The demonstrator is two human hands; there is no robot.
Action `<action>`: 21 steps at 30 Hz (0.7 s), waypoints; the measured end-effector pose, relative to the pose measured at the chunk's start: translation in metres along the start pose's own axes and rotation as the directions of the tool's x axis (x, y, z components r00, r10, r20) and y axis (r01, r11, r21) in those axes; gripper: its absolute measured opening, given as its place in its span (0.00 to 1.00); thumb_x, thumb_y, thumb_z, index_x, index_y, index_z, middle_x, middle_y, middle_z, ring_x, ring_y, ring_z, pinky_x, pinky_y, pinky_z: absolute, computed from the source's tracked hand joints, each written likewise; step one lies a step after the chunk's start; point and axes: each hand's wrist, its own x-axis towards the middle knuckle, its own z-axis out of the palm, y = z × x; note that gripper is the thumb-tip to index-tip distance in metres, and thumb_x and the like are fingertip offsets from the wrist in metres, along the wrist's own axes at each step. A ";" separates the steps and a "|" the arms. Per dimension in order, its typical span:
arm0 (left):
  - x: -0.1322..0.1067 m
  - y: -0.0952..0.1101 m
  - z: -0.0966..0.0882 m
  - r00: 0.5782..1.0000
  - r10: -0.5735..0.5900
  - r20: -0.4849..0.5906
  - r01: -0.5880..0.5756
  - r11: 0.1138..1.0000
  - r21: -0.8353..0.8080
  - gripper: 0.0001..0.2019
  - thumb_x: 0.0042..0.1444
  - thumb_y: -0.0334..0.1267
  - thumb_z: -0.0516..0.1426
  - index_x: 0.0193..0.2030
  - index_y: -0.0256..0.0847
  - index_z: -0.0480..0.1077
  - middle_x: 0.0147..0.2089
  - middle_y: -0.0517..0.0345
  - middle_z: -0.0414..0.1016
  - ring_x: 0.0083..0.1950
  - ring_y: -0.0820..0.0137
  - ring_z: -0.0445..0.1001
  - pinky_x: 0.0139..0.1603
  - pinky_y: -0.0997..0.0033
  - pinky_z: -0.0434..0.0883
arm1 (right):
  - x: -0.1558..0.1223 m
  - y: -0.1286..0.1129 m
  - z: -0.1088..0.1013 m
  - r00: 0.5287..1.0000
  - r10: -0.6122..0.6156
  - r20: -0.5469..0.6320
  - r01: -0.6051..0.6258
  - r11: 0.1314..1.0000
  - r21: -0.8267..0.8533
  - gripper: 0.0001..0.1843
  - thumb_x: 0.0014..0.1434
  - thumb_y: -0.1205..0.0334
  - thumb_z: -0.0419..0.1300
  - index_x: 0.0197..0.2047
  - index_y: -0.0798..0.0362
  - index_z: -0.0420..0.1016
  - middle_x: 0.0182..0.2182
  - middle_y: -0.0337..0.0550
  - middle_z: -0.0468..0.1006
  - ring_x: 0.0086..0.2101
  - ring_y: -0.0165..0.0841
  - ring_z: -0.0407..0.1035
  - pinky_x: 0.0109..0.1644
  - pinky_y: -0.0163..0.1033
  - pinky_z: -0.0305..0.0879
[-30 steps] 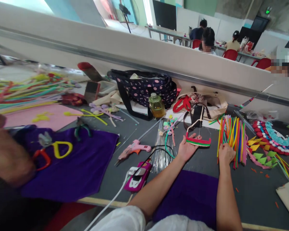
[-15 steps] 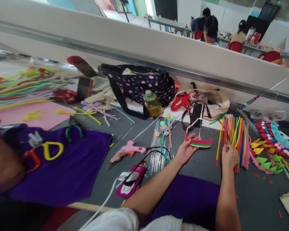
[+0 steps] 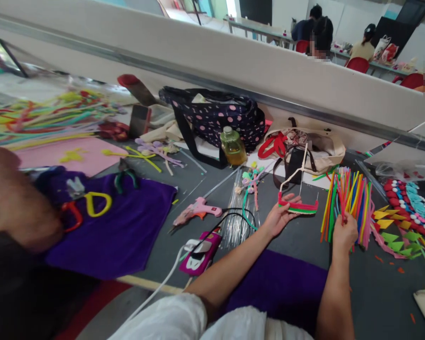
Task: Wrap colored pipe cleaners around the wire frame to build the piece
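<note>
Pipe-cleaner bundle (image 3: 347,205), multicoloured, lying on the grey counter (image 3: 297,236) at right: the right hand (image 3: 344,233) is now closed on its near ends and has lifted them, where a second ago it merely rested at the bundle's foot; a stem appears to be in selection. The left hand (image 3: 279,216), fingers curled, holds the striped red-and-green woven piece (image 3: 298,207) just left of the bundle, unchanged. A pink glue gun (image 3: 198,211) lies well apart.
</note>
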 end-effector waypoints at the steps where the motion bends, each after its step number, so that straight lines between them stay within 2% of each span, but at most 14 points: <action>1: 0.000 -0.001 0.000 1.000 -0.005 0.003 0.005 1.000 -0.002 0.19 0.57 0.28 0.57 0.56 0.38 0.66 0.63 0.38 0.65 0.64 0.52 0.64 0.61 0.44 0.64 | 0.000 -0.001 -0.002 1.000 -0.003 -0.023 0.003 1.000 0.011 0.24 0.62 0.50 0.49 0.45 0.60 0.76 0.36 0.56 0.77 0.36 0.41 0.71 0.41 0.42 0.63; 6: 0.001 -0.004 0.003 0.999 -0.032 0.024 0.032 0.999 -0.004 0.18 0.58 0.30 0.57 0.56 0.38 0.66 0.64 0.37 0.65 0.63 0.52 0.66 0.60 0.44 0.64 | 0.002 0.000 -0.006 0.997 -0.022 -0.076 0.025 0.999 0.037 0.27 0.63 0.45 0.48 0.41 0.59 0.78 0.34 0.55 0.78 0.35 0.41 0.71 0.40 0.42 0.63; 10: 0.005 -0.006 0.005 0.999 -0.039 0.026 0.039 0.999 0.000 0.18 0.58 0.30 0.57 0.56 0.38 0.66 0.64 0.38 0.65 0.63 0.51 0.65 0.60 0.42 0.63 | 0.002 0.004 -0.007 0.998 -0.055 -0.035 0.055 0.998 -0.018 0.28 0.64 0.45 0.46 0.38 0.59 0.78 0.32 0.55 0.78 0.33 0.41 0.70 0.39 0.41 0.62; 15: 0.011 -0.008 0.007 0.998 -0.066 0.024 0.065 0.998 0.005 0.17 0.58 0.30 0.57 0.55 0.38 0.67 0.64 0.38 0.64 0.63 0.51 0.66 0.60 0.42 0.63 | 0.003 0.006 -0.014 0.994 -0.055 -0.090 0.048 0.995 -0.084 0.27 0.64 0.46 0.46 0.38 0.58 0.78 0.31 0.54 0.78 0.33 0.42 0.70 0.36 0.41 0.61; 21: 0.019 -0.008 0.007 0.996 -0.078 0.043 0.079 0.997 -0.018 0.17 0.58 0.29 0.57 0.55 0.39 0.66 0.63 0.40 0.66 0.62 0.54 0.67 0.60 0.44 0.64 | 0.002 -0.001 -0.021 0.986 -0.041 -0.165 0.042 0.999 0.006 0.27 0.64 0.45 0.47 0.38 0.58 0.78 0.29 0.53 0.77 0.32 0.40 0.69 0.37 0.41 0.63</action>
